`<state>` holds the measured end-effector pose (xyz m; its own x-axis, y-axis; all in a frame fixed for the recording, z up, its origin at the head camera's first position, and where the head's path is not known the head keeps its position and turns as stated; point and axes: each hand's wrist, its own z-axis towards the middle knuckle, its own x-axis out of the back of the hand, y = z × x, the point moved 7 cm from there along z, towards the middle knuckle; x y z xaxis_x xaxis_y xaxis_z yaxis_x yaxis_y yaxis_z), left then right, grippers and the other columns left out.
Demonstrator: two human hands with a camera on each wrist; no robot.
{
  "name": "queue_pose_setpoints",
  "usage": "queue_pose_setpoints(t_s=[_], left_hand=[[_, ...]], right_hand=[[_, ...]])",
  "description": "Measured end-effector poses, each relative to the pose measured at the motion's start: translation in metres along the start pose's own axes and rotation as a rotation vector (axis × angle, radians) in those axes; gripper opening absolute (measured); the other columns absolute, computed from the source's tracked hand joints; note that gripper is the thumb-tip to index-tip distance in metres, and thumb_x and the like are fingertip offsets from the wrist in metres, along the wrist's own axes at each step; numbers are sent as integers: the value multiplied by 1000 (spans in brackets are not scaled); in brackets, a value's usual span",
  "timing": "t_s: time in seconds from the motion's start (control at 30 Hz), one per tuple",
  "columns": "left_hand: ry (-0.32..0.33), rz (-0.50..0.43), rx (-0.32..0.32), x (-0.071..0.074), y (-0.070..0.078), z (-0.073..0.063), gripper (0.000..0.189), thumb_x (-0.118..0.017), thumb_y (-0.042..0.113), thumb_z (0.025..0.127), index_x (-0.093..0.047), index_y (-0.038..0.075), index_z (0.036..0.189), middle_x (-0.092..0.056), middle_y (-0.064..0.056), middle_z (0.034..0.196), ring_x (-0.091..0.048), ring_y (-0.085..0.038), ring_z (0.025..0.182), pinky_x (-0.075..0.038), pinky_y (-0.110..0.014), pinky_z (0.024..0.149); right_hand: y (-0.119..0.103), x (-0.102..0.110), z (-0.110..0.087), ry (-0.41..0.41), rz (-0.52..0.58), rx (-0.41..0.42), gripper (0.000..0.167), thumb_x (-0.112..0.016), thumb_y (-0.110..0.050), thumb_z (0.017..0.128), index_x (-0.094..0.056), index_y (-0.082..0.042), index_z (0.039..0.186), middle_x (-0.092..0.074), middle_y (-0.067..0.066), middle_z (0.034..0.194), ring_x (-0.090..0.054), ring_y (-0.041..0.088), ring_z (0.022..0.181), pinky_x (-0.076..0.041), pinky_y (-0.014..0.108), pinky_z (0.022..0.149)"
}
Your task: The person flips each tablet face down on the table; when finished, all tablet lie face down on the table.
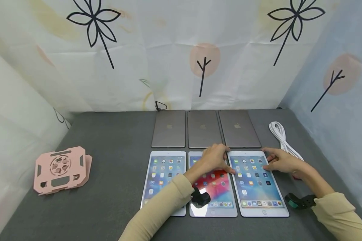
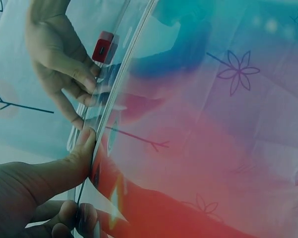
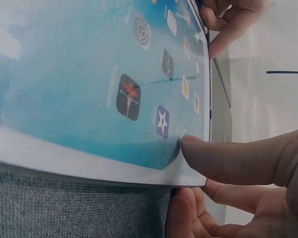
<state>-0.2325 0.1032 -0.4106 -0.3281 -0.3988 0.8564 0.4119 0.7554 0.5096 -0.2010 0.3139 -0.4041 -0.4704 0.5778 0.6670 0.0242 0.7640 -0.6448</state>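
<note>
Three white-framed tablets with lit screens lie in a row: a left tablet (image 1: 163,187), a middle tablet (image 1: 214,187) with a red and blue wallpaper, and a right tablet (image 1: 253,187) with a blue one. My left hand (image 1: 214,157) pinches the right tablet at its upper left corner, its forearm crossing over the other two. At the opposite top corner, my right hand (image 1: 282,162) grips the same tablet. The right thumb (image 3: 223,156) presses on the screen's edge in the right wrist view, while the other fingers curl under the corner.
Behind the tablets, a left grey laptop (image 1: 169,130), a middle one (image 1: 203,130) and a right one (image 1: 239,130) lie closed. A coiled white cable (image 1: 279,132) is beyond my right hand. Pink plates with cutouts (image 1: 60,170) lie left on the grey table (image 1: 114,174).
</note>
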Motion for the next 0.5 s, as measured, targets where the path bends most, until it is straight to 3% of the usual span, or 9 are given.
queue_pose_setpoints(t_s=[0.27, 0.37, 0.5], left_hand=[[27, 17, 9, -2, 1, -1, 70, -96, 50, 62, -75, 18, 121, -56, 13, 74, -45, -2, 62, -36, -19, 52], [41, 5, -3, -1, 1, -1, 65, -97, 49, 62, -76, 17, 115, -56, 13, 73, -44, -2, 62, -35, -19, 51], [55, -7, -11, 0, 0, -1, 65, -97, 49, 62, -77, 17, 115, -56, 13, 73, -44, -2, 61, -35, -18, 51]], right_hand=[[8, 4, -8, -106, 187, -39, 83, -67, -7, 94, -15, 12, 156, -53, 17, 114, -53, 17, 97, -45, 27, 81], [6, 9, -11, -134, 234, -14, 84, -66, -8, 96, -12, 10, 158, -54, 18, 122, -56, 14, 100, -49, 27, 83], [0, 15, -14, -158, 291, 44, 86, -64, -5, 97, -6, 12, 158, -57, 8, 117, -61, 7, 96, -53, 24, 83]])
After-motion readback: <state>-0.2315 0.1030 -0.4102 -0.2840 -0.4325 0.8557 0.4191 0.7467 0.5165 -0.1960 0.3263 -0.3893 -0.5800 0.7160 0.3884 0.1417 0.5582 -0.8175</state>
